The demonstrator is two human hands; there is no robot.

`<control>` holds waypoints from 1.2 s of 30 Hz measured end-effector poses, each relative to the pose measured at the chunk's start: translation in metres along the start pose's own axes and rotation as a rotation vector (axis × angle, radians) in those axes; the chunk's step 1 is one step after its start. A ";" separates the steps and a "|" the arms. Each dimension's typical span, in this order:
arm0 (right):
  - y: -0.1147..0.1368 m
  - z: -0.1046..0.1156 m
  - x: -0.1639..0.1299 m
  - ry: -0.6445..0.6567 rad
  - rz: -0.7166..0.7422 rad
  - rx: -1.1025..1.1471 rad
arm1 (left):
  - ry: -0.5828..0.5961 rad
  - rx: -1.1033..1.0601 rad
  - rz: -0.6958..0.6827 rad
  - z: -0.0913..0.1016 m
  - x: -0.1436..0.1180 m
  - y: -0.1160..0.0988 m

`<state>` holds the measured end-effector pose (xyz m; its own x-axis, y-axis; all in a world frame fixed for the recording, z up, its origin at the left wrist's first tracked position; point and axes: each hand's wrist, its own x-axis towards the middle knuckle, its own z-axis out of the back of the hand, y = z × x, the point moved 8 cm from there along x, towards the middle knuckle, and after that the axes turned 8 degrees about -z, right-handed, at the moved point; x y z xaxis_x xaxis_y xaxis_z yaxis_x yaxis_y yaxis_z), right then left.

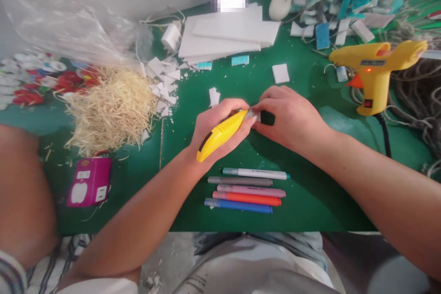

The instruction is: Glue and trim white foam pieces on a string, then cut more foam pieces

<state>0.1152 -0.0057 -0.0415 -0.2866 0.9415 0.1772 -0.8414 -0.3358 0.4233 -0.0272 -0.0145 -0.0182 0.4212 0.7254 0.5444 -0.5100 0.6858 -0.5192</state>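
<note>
My left hand (220,124) is closed around a yellow utility knife (222,135), its handle pointing back toward me and its blade end toward my right hand. Thumb and fingers of my right hand (289,112) pinch a small white foam piece (256,115) right at the knife's tip. Most of that piece is hidden by the fingers. Just below both hands lie several markers in a row, among them a red marker (248,198) and a blue marker (237,205). Beyond the hands are a white foam square (280,73) and a white scrap (214,97).
White foam sheets (227,30) are stacked at the back. A yellow glue gun (375,73) with a lit light stands at right, before rope and blue-white scraps (344,0). At left are pale shredded straw (113,105), a purple box (89,181) and another person's arm (25,188).
</note>
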 end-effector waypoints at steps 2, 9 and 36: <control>0.000 0.000 0.000 0.000 -0.008 -0.009 | -0.001 0.008 -0.014 0.000 0.000 -0.001; -0.001 0.000 0.001 -0.005 -0.040 -0.010 | -0.005 -0.008 -0.045 0.003 -0.004 -0.003; 0.000 -0.001 0.001 0.010 -0.024 -0.025 | -0.028 0.079 -0.052 0.013 -0.005 -0.006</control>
<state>0.1144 -0.0049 -0.0424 -0.2710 0.9495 0.1584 -0.8594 -0.3127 0.4045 -0.0356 -0.0230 -0.0095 0.4282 0.6865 0.5877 -0.5462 0.7147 -0.4369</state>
